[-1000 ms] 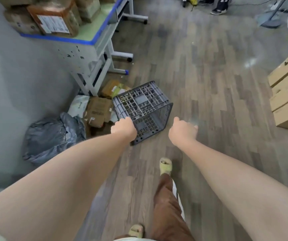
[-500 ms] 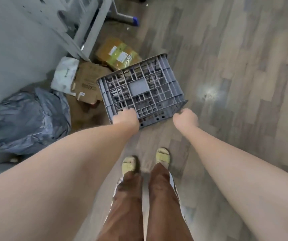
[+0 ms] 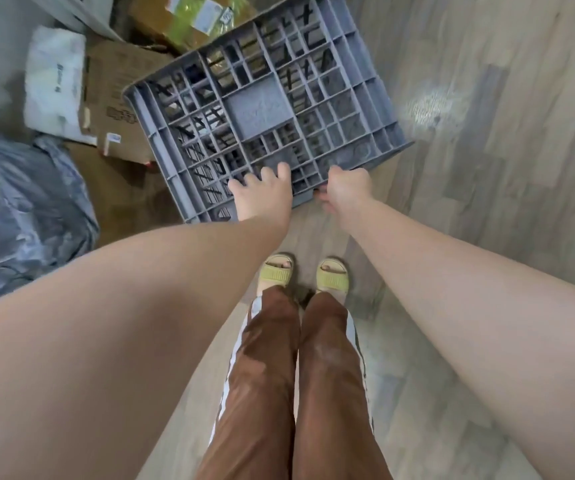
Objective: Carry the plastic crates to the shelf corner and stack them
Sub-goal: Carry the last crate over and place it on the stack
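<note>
**Two hands on an upturned crate in a cluttered corner**

Head view: A grey plastic crate [image 3: 262, 105] sits bottom-up in front of a standing person, its ribbed grid base facing the camera, one corner pointing toward the person's feet. The left hand [image 3: 262, 199] lies on top of that base at the near edge. Its fingers [image 3: 268, 174] are spread apart, their tips on the grid ribs; the thumb is hidden, so any hook under the rim cannot be told. The right hand [image 3: 348, 188] is just beside it, on the same near edge, closed into a fist with its fingers wrapped round the rim. The crate thus lies ahead of both wrists, with the left fingers above it and the right fingers clamped on its side.

Whether the crate touches the wood-pattern floor [image 3: 487, 168] cannot be told. Its far side overlaps a flattened cardboard box [image 3: 119, 98] and a parcel [image 3: 189, 19] with green tape. A white packet [image 3: 54, 77] lies left of the box, and a crumpled grey bag [image 3: 19, 216] nearer still on the left. Below the hands stand yellow-green slippers [image 3: 275, 273] and brown trousers [image 3: 265, 375] with a white side stripe.
</note>
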